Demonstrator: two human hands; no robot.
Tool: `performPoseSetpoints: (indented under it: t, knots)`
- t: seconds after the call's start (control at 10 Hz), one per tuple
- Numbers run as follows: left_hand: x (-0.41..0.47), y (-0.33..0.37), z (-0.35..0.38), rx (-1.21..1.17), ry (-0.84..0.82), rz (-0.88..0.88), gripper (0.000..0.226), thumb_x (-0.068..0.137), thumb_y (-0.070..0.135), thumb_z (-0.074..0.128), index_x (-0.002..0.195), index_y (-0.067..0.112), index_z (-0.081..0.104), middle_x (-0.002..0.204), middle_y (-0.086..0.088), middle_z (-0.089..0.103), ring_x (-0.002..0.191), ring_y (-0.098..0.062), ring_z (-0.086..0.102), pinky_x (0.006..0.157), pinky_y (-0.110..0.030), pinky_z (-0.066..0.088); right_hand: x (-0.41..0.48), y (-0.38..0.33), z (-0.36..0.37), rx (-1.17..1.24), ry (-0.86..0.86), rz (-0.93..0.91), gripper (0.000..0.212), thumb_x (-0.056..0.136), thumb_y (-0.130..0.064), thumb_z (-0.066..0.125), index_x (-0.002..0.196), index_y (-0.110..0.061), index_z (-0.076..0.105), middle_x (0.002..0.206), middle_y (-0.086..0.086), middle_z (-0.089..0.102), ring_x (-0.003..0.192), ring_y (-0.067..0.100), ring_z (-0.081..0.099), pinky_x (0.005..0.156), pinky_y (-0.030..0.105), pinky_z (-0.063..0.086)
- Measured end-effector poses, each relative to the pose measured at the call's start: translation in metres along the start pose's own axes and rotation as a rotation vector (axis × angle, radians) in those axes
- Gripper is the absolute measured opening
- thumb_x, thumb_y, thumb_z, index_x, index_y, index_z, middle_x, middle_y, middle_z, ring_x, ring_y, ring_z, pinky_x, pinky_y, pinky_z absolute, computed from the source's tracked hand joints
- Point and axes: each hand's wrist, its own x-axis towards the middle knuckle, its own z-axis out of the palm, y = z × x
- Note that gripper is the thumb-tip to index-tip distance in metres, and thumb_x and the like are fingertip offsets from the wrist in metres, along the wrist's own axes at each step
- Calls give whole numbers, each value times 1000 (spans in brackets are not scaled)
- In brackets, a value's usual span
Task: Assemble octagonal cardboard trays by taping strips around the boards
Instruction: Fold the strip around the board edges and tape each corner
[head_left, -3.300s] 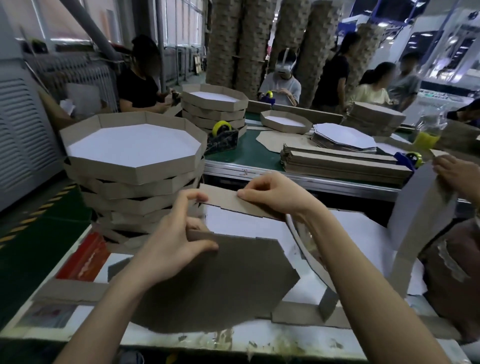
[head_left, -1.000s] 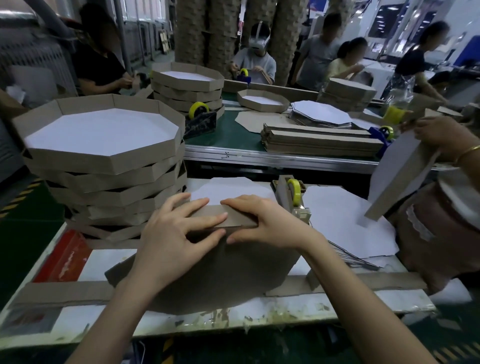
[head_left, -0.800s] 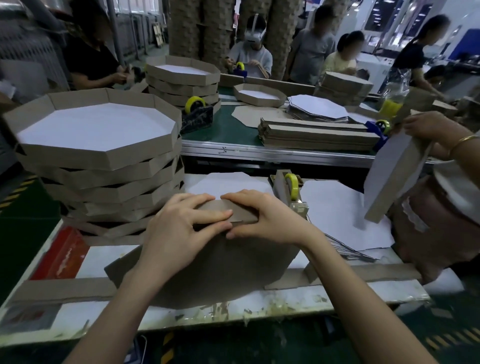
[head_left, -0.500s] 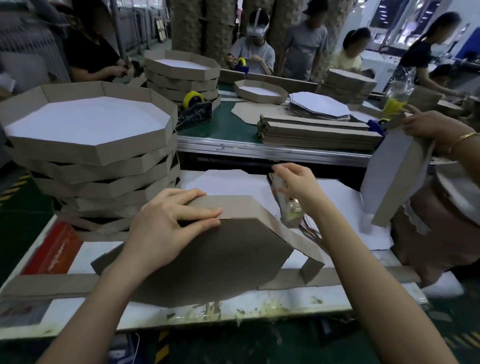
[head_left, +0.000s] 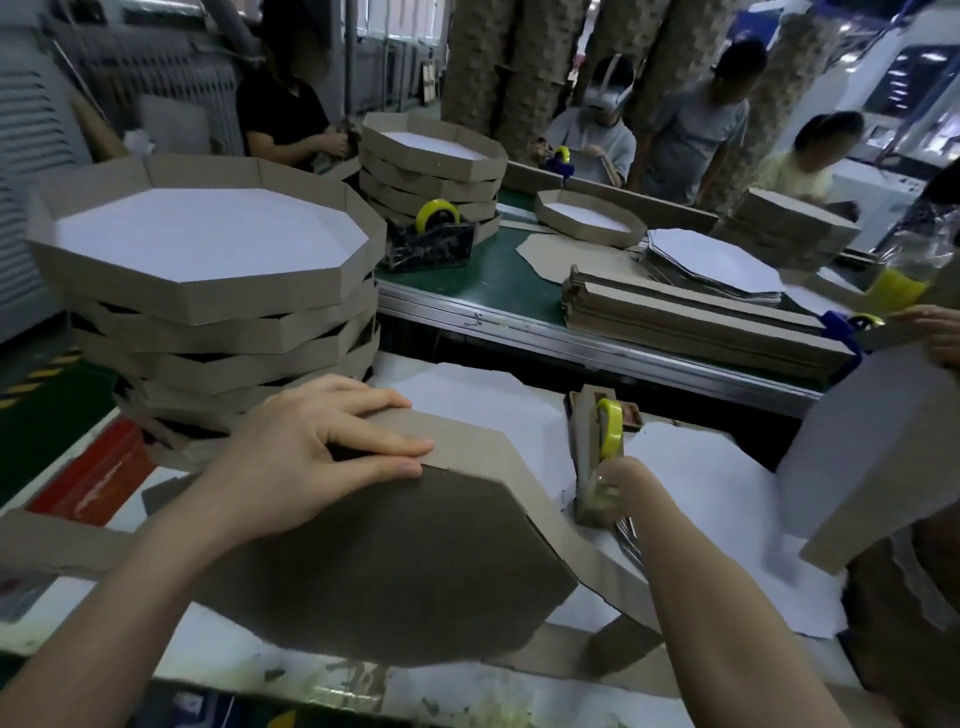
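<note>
Left hand (head_left: 306, 462) presses flat on a brown octagonal cardboard board (head_left: 389, 566) and its tan edge strip (head_left: 467, 439); right hand (head_left: 621, 486) touches a yellow-roll tape dispenser (head_left: 587, 447), grasp unclear.

One head-worn wide-angle view looks forward and down, close over the worktable (head_left: 223, 649); conveyor (head_left: 493, 280) beyond.

Dim, perhaps motion-blurred, edges warped
</note>
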Motion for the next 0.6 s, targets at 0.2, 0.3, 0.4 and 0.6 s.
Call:
performPoseSetpoints:
  t: [0.2, 0.3, 0.4, 0.6]
  knots:
    - [12, 6, 8, 63, -21, -5, 26, 70, 76, 47, 95, 76, 54, 116, 41, 52, 118, 6, 47, 95, -41, 46, 12, -6, -3, -123, -55, 30, 44, 99, -15, 46, 141, 0, 45, 123, 17, 55, 116, 32, 55, 96, 43, 50]
    - [14, 4, 11, 81, -10, -4, 26, 71, 78, 46, 96, 76, 54, 118, 39, 55, 119, 8, 47, 94, -41, 48, 15, -16, -3, -266, 1, 4, 37, 102, -14, 45, 134, 4, 47, 93, 13, 53, 110, 29, 57, 97, 36, 49]
    - [14, 2, 12, 89, -12, -7, 26, 71, 79, 45, 95, 76, 54, 118, 40, 54, 120, 9, 46, 94, -41, 48, 19, -18, -1, -255, 52, -39, 21, 102, -11, 43, 115, 0, 54, 79, 11, 47, 78, 23, 56, 90, 35, 50]
    - [14, 0, 13, 91, 12, -3, 26, 71, 79, 45, 94, 74, 56, 119, 38, 55, 119, 9, 47, 92, -40, 50, 26, -9, -7, 241, 69, -100, 19, 97, -10, 51, 78, -13, 50, 73, 3, 50, 59, 17, 48, 52, 31, 41]
